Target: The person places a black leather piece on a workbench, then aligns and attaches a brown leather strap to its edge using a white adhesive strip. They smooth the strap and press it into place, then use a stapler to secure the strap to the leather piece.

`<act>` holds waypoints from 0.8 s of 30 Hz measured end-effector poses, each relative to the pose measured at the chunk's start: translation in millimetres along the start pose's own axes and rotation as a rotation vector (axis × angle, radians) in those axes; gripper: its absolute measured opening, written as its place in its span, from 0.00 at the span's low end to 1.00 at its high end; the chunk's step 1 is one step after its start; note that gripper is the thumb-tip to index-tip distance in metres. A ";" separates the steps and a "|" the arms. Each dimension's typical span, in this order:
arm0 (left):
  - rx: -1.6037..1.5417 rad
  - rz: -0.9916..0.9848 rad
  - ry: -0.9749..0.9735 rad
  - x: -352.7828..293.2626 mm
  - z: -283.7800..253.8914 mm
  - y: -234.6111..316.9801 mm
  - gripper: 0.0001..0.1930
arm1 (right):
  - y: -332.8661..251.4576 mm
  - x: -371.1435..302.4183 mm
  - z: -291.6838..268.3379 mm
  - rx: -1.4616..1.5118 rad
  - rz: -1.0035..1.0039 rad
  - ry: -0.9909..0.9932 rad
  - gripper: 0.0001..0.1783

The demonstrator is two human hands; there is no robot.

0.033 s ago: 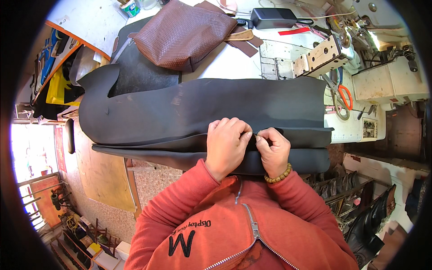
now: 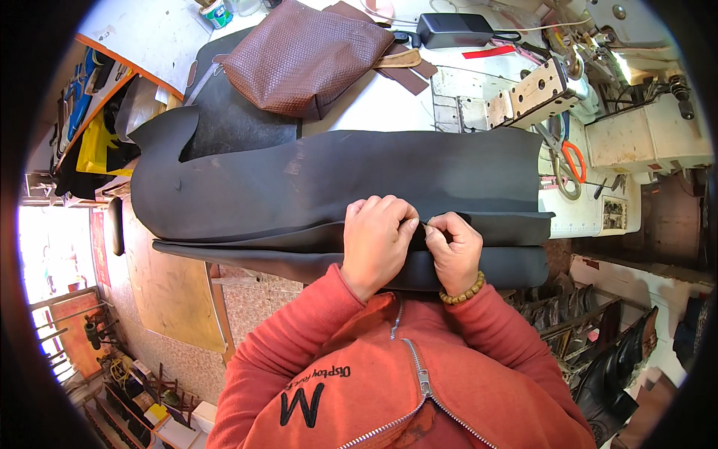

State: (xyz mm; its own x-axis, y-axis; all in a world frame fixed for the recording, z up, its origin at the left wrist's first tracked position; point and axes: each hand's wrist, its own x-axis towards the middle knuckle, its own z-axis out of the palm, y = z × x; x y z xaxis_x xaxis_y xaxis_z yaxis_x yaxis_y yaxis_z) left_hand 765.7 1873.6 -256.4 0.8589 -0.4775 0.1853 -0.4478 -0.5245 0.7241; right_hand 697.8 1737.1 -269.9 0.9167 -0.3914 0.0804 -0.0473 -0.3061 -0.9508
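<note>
A large black sheet of smooth, flexible material (image 2: 419, 168) lies folded lengthwise across the work table, its near folds hanging by my body. My left hand (image 2: 380, 243) rests over the near fold, thumb and index finger pinched together. Close on its right, my right hand (image 2: 455, 251), with a beaded bracelet (image 2: 464, 290) at the wrist, is also closed in a pinch. The fingertips of both almost meet at a dark bit of the sheet's edge; the exact grip is partly hidden by the fingers.
Beyond the sheet lie a brown woven-textured bag (image 2: 310, 56) and a black box (image 2: 455, 30). A sewing machine (image 2: 538, 93) stands at the right, beside orange-handled scissors (image 2: 574, 162). Dark boots (image 2: 606, 382) stand at the lower right, and a wooden board (image 2: 176, 292) is at the left.
</note>
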 end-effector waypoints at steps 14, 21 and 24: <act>0.106 0.175 -0.013 10.9 1.5 -6.5 0.03 | 5.0 1.9 -6.1 -0.003 0.035 -0.034 0.01; 0.109 0.134 -0.024 11.8 4.9 -8.5 0.03 | 8.4 -0.1 -11.6 0.015 0.068 -0.048 0.01; 0.104 0.131 -0.032 11.8 4.6 -10.0 0.03 | 10.5 -0.3 -11.8 0.044 0.098 -0.063 0.01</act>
State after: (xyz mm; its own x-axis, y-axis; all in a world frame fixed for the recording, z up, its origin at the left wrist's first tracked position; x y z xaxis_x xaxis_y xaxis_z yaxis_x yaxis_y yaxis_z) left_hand 779.2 1870.0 -264.5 0.7842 -0.5674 0.2512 -0.5798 -0.5256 0.6226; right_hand 692.4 1723.8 -276.3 0.9316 -0.3621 -0.0314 -0.1220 -0.2302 -0.9655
